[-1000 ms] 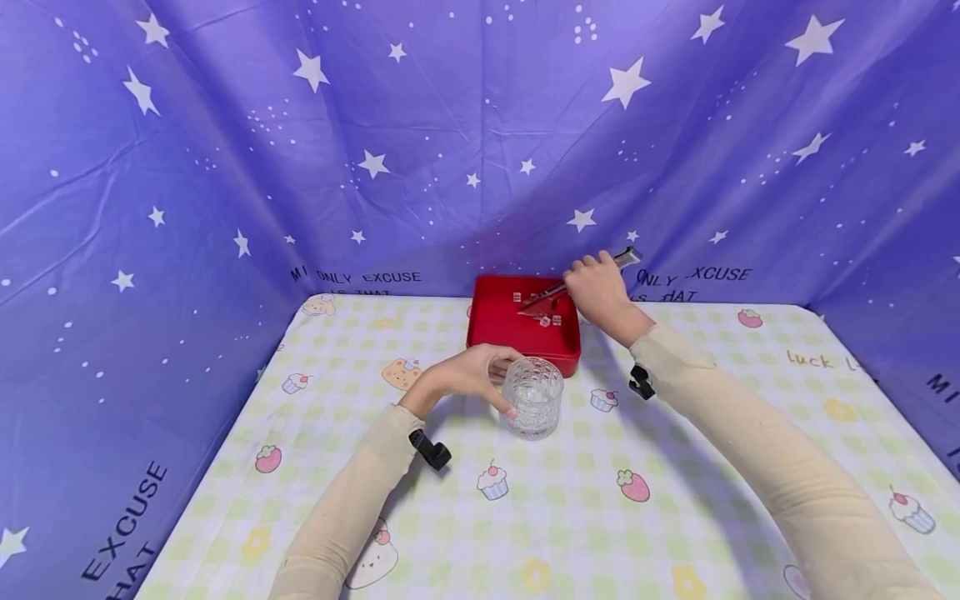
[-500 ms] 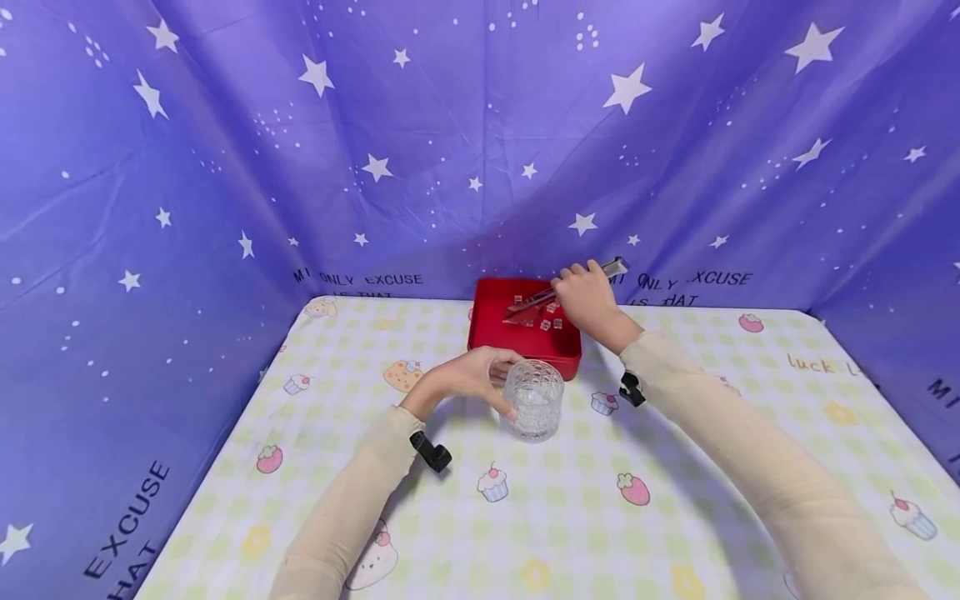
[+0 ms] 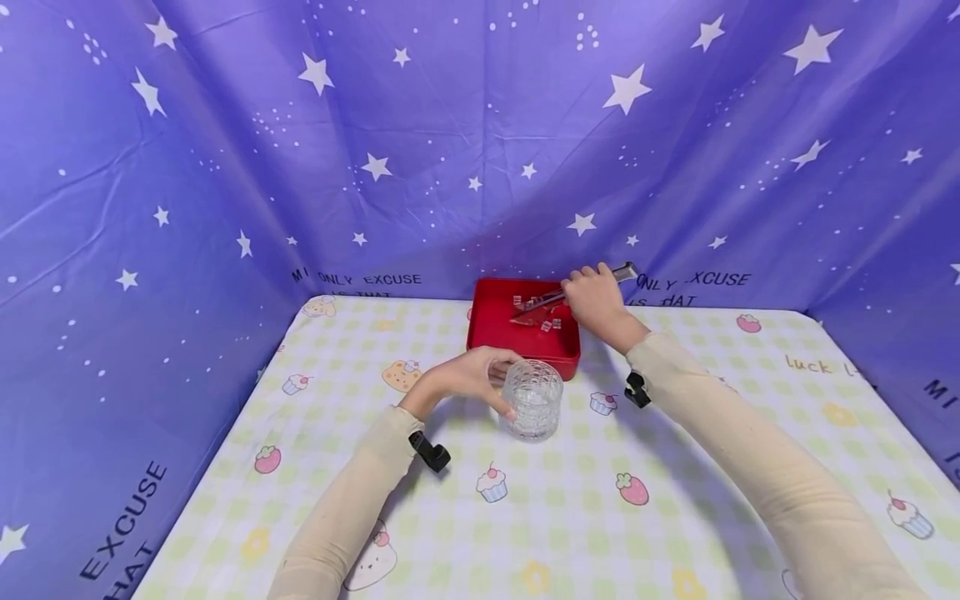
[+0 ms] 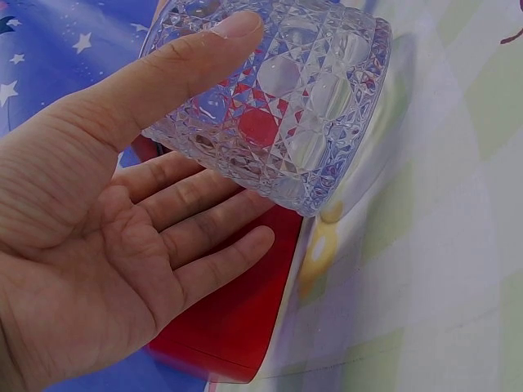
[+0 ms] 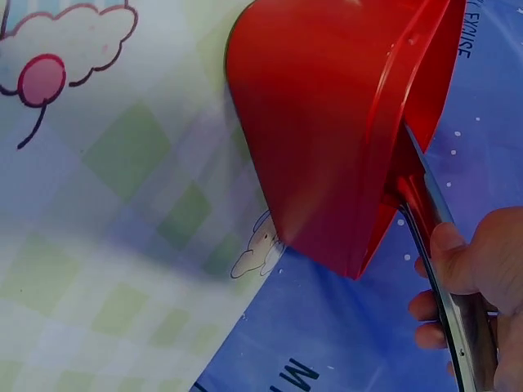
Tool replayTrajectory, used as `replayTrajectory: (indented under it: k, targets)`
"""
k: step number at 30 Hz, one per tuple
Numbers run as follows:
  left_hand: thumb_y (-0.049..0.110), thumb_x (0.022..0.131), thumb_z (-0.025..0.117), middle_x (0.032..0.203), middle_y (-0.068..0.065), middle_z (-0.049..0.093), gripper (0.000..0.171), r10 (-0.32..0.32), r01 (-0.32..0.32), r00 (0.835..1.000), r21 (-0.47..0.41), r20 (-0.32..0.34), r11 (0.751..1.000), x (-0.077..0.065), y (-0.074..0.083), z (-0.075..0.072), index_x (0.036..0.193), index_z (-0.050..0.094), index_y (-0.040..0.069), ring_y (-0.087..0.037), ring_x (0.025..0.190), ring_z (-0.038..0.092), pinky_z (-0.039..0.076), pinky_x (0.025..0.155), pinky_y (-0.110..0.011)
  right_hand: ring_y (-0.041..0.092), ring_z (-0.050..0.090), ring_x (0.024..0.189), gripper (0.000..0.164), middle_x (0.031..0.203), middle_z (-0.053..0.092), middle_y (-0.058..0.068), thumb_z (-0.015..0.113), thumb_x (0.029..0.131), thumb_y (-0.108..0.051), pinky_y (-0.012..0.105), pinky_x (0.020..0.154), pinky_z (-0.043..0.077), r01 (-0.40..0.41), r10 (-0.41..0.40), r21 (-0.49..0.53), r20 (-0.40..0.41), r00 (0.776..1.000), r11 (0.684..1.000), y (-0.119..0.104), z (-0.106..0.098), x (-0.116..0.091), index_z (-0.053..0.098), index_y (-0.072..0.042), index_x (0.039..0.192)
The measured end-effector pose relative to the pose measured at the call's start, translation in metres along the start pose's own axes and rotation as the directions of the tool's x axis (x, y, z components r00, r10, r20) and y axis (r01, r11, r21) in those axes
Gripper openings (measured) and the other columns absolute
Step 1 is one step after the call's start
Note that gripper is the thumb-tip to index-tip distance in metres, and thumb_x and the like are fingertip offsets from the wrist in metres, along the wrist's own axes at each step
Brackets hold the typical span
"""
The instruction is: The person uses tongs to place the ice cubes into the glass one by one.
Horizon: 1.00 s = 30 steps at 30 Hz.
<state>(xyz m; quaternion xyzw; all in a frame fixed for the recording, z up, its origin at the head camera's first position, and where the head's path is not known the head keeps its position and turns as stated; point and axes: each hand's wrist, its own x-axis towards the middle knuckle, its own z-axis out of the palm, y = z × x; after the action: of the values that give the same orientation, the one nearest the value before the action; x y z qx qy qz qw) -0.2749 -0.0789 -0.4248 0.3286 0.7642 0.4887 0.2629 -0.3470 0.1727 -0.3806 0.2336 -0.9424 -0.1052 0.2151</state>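
My left hand [image 3: 472, 377] holds a clear cut-glass tumbler [image 3: 534, 404] that stands upright on the table. In the left wrist view its thumb lies across the patterned side of the glass, and the other fingers reach behind it. Beyond the glass sits a red tray [image 3: 491, 333] with several small clear cubes [image 3: 556, 324] in it. My right hand [image 3: 597, 307] grips metal tongs [image 3: 625, 271] over the tray's right rim, tips down among the cubes. The right wrist view shows the two tong arms [image 5: 425, 253] apart; the tips are hidden inside the tray there.
A checked tablecloth [image 3: 570, 533] printed with cupcakes and strawberries covers the table. A purple curtain with white stars [image 3: 450, 108] hangs right behind the tray and along both sides.
My right hand has shifted with the tongs, first left over the tray, then back a little to the right. The left hand and the glass have stayed in place.
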Motion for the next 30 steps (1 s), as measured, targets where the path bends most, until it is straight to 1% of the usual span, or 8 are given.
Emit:
replayTrajectory:
  k: [7, 13, 19, 26, 30]
  targets:
    - [-0.001, 0.071, 0.091, 0.132, -0.014, 0.067, 0.070, 0.004, -0.004, 1.000, 0.014, 0.001, 1.000, -0.001, 0.002, -0.001, 0.134, 0.060, 0.002, -0.024, 0.123, 0.065, 0.054, 0.105, -0.029, 0.036, 0.064, 0.086, 0.014, 0.091, 0.072, 0.018, 0.072, 0.091, -0.015, 0.048, 0.083, 0.049, -0.017, 0.016, 0.017, 0.038, 0.999, 1.000, 0.003, 0.001, -0.001, 0.073, -0.001, 0.094]
    - [-0.001, 0.070, 0.091, 0.132, -0.015, 0.067, 0.070, 0.003, -0.003, 1.000, 0.013, 0.002, 1.000, -0.001, 0.002, -0.001, 0.134, 0.060, 0.002, -0.024, 0.122, 0.065, 0.054, 0.106, -0.028, 0.036, 0.065, 0.084, 0.014, 0.087, 0.071, 0.018, 0.071, 0.090, -0.014, 0.048, 0.079, 0.050, -0.025, 0.025, 0.023, 0.021, 0.999, 0.999, 0.003, 0.004, -0.003, 0.072, 0.000, 0.092]
    - [-0.003, 0.070, 0.090, 0.132, -0.015, 0.067, 0.071, 0.003, -0.003, 1.000, 0.011, 0.005, 1.000, -0.001, 0.001, 0.000, 0.133, 0.060, 0.001, -0.025, 0.124, 0.064, 0.054, 0.106, -0.027, 0.035, 0.065, 0.081, 0.014, 0.085, 0.071, 0.017, 0.070, 0.092, -0.015, 0.047, 0.076, 0.050, -0.039, 0.038, 0.040, 0.030, 0.999, 0.998, 0.002, 0.006, -0.005, 0.071, -0.001, 0.090]
    - [-0.003, 0.071, 0.090, 0.130, -0.018, 0.068, 0.068, 0.020, -0.020, 1.000, -0.009, 0.009, 1.000, -0.002, 0.000, 0.000, 0.133, 0.060, 0.000, -0.026, 0.122, 0.066, 0.054, 0.106, -0.030, 0.035, 0.065, 0.079, 0.014, 0.083, 0.071, 0.017, 0.070, 0.092, -0.014, 0.049, 0.081, 0.053, -0.043, 0.043, 0.053, 0.009, 0.999, 0.998, 0.000, 0.010, -0.005, 0.071, -0.001, 0.088]
    - [-0.002, 0.072, 0.090, 0.131, -0.017, 0.068, 0.068, 0.015, -0.015, 1.000, -0.002, 0.007, 1.000, -0.001, 0.000, 0.000, 0.133, 0.060, 0.001, -0.026, 0.122, 0.065, 0.054, 0.106, -0.030, 0.035, 0.065, 0.077, 0.015, 0.082, 0.071, 0.017, 0.070, 0.092, -0.014, 0.047, 0.076, 0.052, -0.038, 0.039, 0.052, -0.007, 0.999, 0.998, 0.000, 0.011, -0.005, 0.071, 0.000, 0.087]
